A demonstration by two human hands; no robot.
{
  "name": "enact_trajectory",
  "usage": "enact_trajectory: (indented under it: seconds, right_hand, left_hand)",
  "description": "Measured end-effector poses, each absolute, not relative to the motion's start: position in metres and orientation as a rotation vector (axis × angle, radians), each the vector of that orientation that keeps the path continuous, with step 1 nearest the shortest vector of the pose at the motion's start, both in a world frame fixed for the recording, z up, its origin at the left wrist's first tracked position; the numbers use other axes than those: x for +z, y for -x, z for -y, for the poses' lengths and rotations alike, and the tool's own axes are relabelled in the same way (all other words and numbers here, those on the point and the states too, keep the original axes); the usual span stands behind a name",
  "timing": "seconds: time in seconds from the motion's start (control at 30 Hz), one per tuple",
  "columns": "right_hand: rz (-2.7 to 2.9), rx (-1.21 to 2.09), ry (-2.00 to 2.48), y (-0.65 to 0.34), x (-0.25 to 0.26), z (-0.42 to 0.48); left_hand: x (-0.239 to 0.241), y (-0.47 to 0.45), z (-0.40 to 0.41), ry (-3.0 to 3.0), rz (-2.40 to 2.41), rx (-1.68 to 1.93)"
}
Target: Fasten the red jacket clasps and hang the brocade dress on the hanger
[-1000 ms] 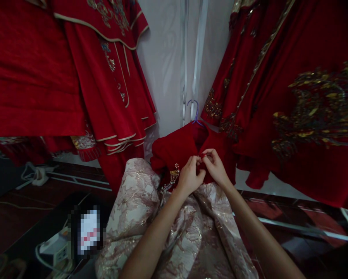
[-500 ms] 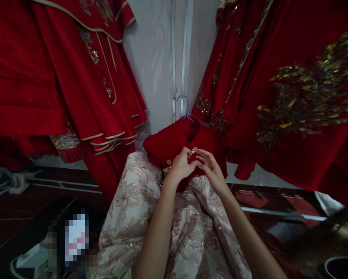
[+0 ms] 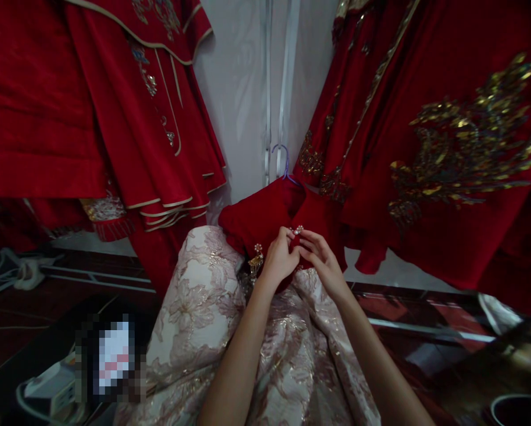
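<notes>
Both hands at collar of red jacket (image 3: 265, 216) lying on pale brocade skirt (image 3: 203, 307). Left hand (image 3: 279, 260) and right hand (image 3: 319, 260) pinch 1 pearl clasp (image 3: 297, 229) between fingertips. Risk — clasp slips from thin grip, or bead snags velvet.

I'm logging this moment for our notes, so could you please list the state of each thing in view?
Left hand: pinching the pearl button.
Right hand: fingertips on the red jacket at the button.
Pearl button: between both hands' fingertips.
Red jacket: on a hanger, over the lap.
Hanger: hook upright.
Red robes: hanging.
</notes>
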State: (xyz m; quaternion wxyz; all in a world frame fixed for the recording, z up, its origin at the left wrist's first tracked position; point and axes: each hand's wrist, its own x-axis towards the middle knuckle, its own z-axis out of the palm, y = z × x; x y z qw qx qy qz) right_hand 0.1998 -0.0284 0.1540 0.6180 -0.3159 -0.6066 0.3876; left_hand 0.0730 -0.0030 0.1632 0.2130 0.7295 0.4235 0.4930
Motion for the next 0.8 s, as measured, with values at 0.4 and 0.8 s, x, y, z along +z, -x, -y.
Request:
enact_trajectory:
  seconds: [0.4,0.8]
  right_hand:
    - [1.355,0.897,0.747,-0.191,0.156,0.008]
    - [1.482,0.853,0.857,-0.183,0.162,-0.014]
  left_hand:
    - [0.157,-0.066,-0.006,-1.994,-1.22,1.466]
    - [0.152,-0.067,-0.004,-1.869,-1.39,1.438]
